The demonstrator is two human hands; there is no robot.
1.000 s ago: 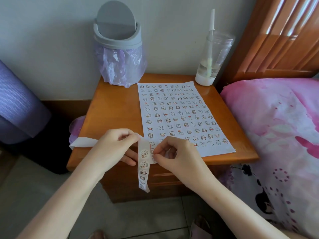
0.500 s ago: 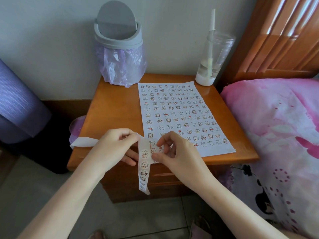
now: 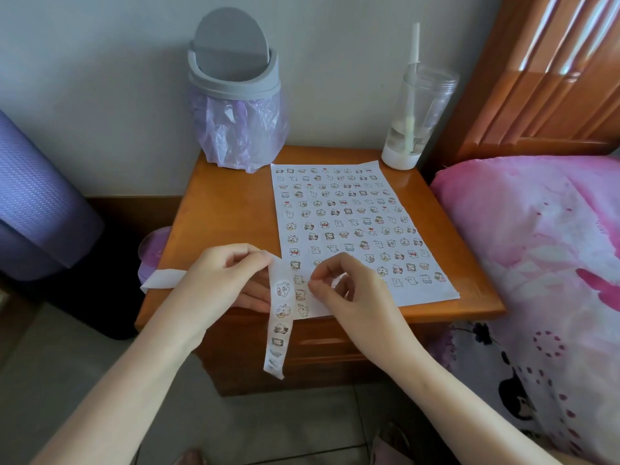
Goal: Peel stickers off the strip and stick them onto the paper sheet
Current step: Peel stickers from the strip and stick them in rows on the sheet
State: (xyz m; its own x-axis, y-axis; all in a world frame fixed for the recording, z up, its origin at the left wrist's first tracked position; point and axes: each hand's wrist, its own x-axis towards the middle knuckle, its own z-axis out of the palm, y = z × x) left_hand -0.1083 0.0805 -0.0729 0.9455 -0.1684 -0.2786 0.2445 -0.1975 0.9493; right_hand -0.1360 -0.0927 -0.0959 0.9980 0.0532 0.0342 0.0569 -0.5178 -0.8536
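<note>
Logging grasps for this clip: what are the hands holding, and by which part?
The left hand pinches the sticker strip at its top bend, the tail hanging free. The right hand is pinched beside it; a sticker there cannot be confirmed.

Wood nightstand (image 3: pixel 228 209) against plain grey wall (image 3: pixel 100 78), tiled floor (image 3: pixel 50 364) below. Wood headboard (image 3: pixel 543 78) and pink bedding (image 3: pixel 536 229) right, purple mat (image 3: pixel 33 196) left. Bin (image 3: pixel 235 85) and clear cup (image 3: pixel 416 112) at nightstand's back edge.
</note>
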